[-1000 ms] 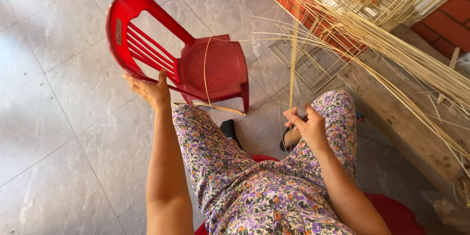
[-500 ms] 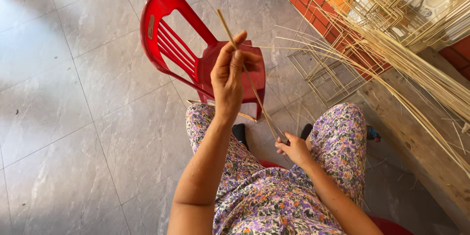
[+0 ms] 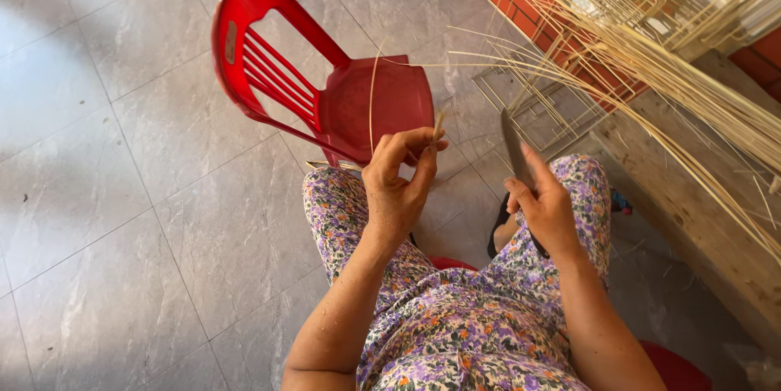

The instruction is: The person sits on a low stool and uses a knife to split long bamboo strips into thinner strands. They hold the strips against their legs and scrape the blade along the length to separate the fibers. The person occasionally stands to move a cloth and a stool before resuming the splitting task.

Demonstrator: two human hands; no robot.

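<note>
Above the flowered lap, the left hand (image 3: 396,183) pinches the end of a thin pale strip (image 3: 373,98) (it arcs up in front of the red plastic chair (image 3: 325,90)), fingers closed on it. Just beside it, the right hand (image 3: 547,208) grips a dark knife (image 3: 512,147), blade upward, near the bundled cane strips (image 3: 691,82).

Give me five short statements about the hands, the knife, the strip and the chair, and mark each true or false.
1. The left hand pinches a thin bamboo strip. True.
2. The right hand is empty. False: it grips a knife, blade pointing up.
3. The plastic chair is blue. False: it is red.
4. The chair stands on a tiled floor. True.
5. A bundle of strips lies at the left. False: it is on the right.
</note>
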